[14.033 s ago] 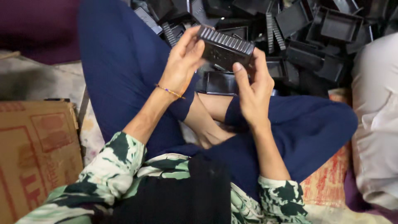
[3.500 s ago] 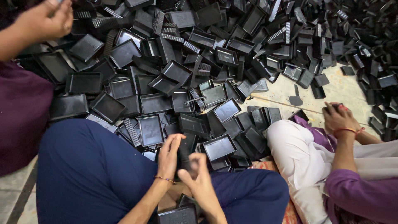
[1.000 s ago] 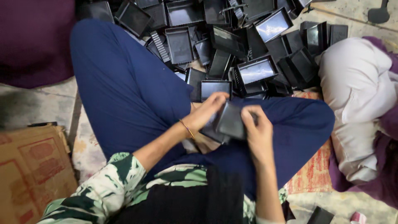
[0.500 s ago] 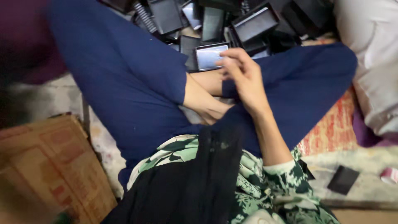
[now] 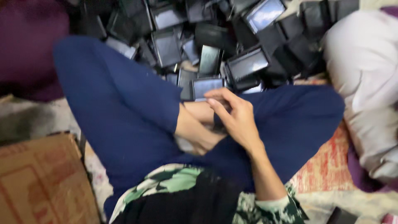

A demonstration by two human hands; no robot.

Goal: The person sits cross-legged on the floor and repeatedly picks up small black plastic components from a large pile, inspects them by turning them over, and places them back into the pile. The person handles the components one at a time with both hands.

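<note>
One hand is all I am seeing now: my right hand (image 5: 236,120) is resting over my crossed legs (image 5: 124,108), fingers curled and touching a small black tray (image 5: 206,87) at the edge of the pile (image 5: 232,37). A moment ago both hands were holding a tray; now my left hand is out of sight. I cannot tell if my right hand is gripping anything. Each tray is looking flat, dark and shiny, with a raised rim. A cardboard box (image 5: 41,182) is sitting by my left side.

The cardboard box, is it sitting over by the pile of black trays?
No, the cardboard box sits at the lower left beside the person's blue-trousered leg, while the black trays are heaped at the top, beyond the knees.
</note>
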